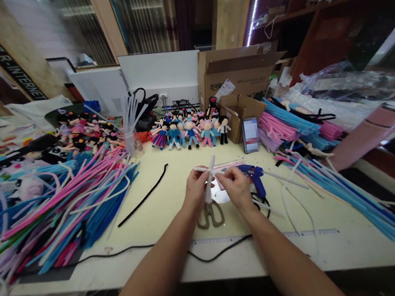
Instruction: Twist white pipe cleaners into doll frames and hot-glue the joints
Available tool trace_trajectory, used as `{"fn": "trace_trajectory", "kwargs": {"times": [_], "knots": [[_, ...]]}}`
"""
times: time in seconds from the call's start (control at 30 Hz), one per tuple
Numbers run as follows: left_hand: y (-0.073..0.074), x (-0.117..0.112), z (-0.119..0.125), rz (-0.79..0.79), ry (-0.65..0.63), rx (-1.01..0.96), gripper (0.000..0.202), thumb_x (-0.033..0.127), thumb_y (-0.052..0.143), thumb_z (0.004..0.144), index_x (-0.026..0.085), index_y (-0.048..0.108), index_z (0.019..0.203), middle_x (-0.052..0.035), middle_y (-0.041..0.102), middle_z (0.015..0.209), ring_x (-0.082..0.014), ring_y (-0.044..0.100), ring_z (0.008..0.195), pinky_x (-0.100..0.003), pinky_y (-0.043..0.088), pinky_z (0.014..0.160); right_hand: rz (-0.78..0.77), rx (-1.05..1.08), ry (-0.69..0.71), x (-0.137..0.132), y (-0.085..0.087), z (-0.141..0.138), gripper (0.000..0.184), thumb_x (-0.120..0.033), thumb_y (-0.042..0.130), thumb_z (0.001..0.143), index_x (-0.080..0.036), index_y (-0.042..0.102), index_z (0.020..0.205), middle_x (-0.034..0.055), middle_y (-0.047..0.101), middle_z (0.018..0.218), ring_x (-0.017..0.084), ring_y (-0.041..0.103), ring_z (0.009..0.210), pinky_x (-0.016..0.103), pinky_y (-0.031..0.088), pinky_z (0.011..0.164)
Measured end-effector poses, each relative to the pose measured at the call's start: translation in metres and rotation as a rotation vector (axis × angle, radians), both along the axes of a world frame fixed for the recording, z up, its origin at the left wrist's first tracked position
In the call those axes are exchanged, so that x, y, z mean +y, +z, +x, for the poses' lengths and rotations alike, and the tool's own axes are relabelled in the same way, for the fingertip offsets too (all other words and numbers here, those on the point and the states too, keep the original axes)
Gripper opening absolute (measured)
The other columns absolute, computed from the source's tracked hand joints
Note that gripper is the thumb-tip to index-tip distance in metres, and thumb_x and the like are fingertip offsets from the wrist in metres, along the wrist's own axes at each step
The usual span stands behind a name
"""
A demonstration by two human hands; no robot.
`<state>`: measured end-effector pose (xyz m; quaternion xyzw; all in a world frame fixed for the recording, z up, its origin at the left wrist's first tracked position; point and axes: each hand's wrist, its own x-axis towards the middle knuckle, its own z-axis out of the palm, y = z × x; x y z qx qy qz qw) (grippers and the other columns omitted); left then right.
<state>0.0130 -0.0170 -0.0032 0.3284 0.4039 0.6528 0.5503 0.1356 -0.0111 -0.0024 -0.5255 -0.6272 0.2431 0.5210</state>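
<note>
Both my hands meet over the middle of the pale yellow table [162, 211]. My left hand [196, 190] and my right hand [236, 186] are closed on white pipe cleaners [210, 170] that cross each other between the fingers. Scissors [209, 214] lie on the table just below my hands. A blue glue gun [254, 174] rests right of my right hand, with its black cord [211, 255] running along the table's front. A single black pipe cleaner [145, 196] lies to the left.
Heaps of pink, blue and white pipe cleaners [63, 204] cover the left side, and more [316, 161] the right. Several small finished dolls [191, 132] stand at the back, by cardboard boxes [235, 77]. A ruler [267, 236] lies near the front edge.
</note>
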Motion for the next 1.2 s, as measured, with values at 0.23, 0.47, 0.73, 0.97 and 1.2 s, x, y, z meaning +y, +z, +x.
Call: {"fn": "trace_trajectory", "kwargs": {"times": [0.23,0.47,0.73,0.97,1.2], "knots": [[0.002,-0.001,0.003,-0.079,0.004,-0.194,0.035,0.03,0.074,0.058,0.016,0.055,0.083,0.0041,0.056,0.065,-0.0075,0.055,0.057,-0.019,0.044,0.053,-0.02,0.09,0.013,0.003,-0.004,-0.003,0.032,-0.045,0.062,0.072,-0.02,0.045,0.062,-0.0067,0.038,0.056,0.011,0.036,0.053,0.024,0.03,0.053],[0.003,-0.001,0.003,-0.135,-0.047,-0.283,0.035,0.028,0.077,0.057,0.016,0.055,0.082,0.0044,0.057,0.058,-0.007,0.053,0.051,-0.019,0.043,0.052,-0.056,0.228,0.116,0.008,-0.008,-0.003,0.027,-0.044,0.064,0.07,-0.019,0.059,0.08,-0.0057,0.047,0.059,0.011,0.04,0.055,0.023,0.034,0.054],[0.004,-0.002,0.003,-0.134,-0.1,-0.265,0.034,0.03,0.076,0.058,0.016,0.055,0.082,0.0042,0.055,0.058,-0.0069,0.052,0.05,-0.018,0.042,0.048,-0.166,0.339,0.282,0.011,-0.009,0.001,0.025,-0.043,0.064,0.069,-0.018,0.063,0.071,-0.0047,0.047,0.055,0.01,0.041,0.05,0.023,0.035,0.048],[0.004,-0.004,0.002,-0.118,-0.194,-0.246,0.033,0.031,0.075,0.061,0.016,0.055,0.083,0.0032,0.056,0.057,-0.0066,0.051,0.049,-0.018,0.042,0.049,-0.223,0.422,0.314,0.015,-0.008,0.006,0.021,-0.039,0.07,0.063,-0.02,0.061,0.066,-0.0041,0.05,0.055,0.009,0.041,0.05,0.022,0.034,0.046],[0.009,-0.006,0.003,-0.149,-0.263,-0.255,0.034,0.03,0.077,0.059,0.015,0.056,0.08,0.0026,0.057,0.055,-0.0062,0.05,0.046,-0.018,0.041,0.047,-0.311,0.543,0.355,0.015,-0.01,0.006,0.022,-0.036,0.069,0.059,-0.019,0.06,0.07,-0.0046,0.053,0.056,0.009,0.04,0.046,0.022,0.033,0.045]]}}
